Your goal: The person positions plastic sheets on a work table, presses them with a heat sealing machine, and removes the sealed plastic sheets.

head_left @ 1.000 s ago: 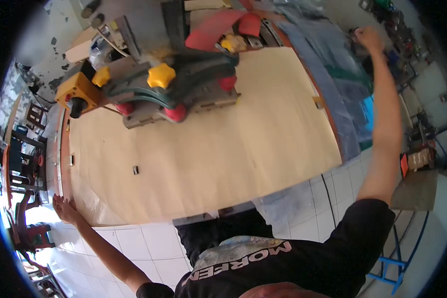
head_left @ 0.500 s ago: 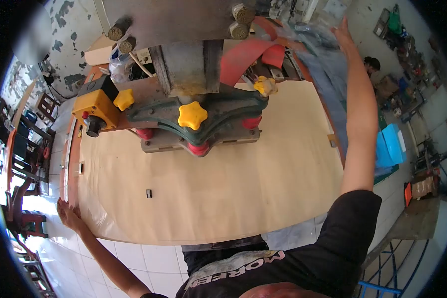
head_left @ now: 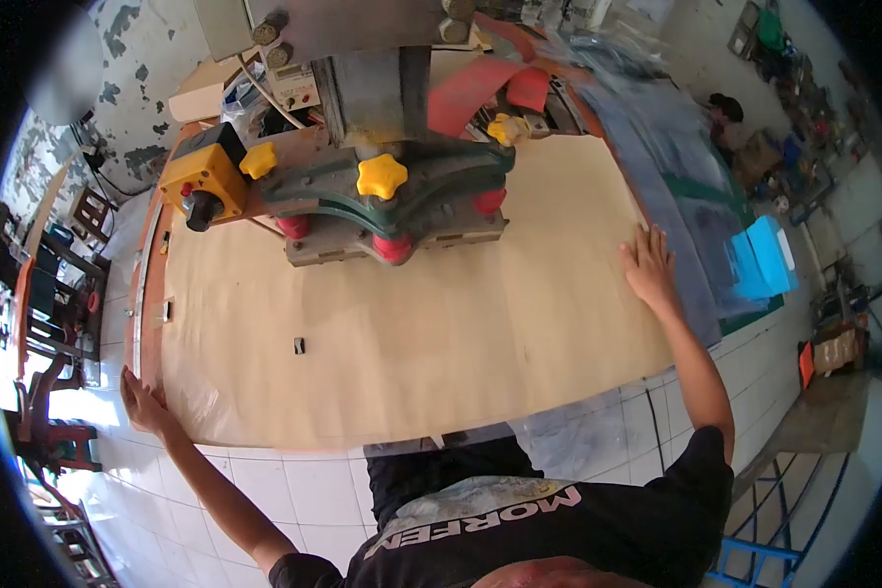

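Note:
A wide tan sheet covers the table beneath a press head with yellow star knobs and red rubber feet. My left hand is at the front left corner of the table, near the end of a metal ruler strip; its fingers look apart and hold nothing I can see. On the sheet's right edge lies my right hand, fingers spread and empty. A small dark metal block sits on the sheet left of centre, and another small block rests by its left edge.
Clear plastic sheeting drapes over the table's right side, beside a blue box. Left of the press is a yellow control box with a black knob. Red material curls behind it. Another person is at the far right.
My right hand has come back from the far plastic sheeting to the sheet's right edge. My left hand stays near the front left corner. The whole view has shifted slightly.

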`<state>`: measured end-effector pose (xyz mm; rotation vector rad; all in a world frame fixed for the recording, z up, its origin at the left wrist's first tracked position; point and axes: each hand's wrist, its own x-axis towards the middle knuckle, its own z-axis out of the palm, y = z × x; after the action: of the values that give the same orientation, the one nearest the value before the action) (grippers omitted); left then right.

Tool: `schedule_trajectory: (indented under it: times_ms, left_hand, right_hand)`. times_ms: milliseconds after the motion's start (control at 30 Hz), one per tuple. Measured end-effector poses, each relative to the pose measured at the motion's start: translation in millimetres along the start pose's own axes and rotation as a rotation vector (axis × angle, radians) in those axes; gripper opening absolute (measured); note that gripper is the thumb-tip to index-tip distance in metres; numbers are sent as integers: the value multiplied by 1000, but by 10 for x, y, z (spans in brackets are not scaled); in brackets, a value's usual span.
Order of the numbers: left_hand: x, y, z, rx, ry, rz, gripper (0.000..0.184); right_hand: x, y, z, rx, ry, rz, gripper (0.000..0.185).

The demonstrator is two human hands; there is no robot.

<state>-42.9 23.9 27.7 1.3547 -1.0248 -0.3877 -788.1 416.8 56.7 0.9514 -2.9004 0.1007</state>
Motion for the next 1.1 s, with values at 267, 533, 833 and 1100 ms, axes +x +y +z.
schedule_trajectory:
  times_ms: [267, 533, 833, 1100]
  left_hand:
    - [307, -468, 1, -143, 80, 162, 26]
    - [-698, 1709, -209, 190, -222, 967, 16]
    - [-2077, 3293, -346, 296, -1119, 1208, 19]
    - [-1672, 3451, -934, 216, -890, 956, 19]
  right_hand:
    - [245, 253, 23, 68, 258, -261, 53]
    - [-1350, -1086, -977, 1033, -206, -650, 38]
    - [-2891, -2920, -831, 1337, -317, -987, 72]
    - [-3220, -2606, 302, 1363, -195, -727, 9]
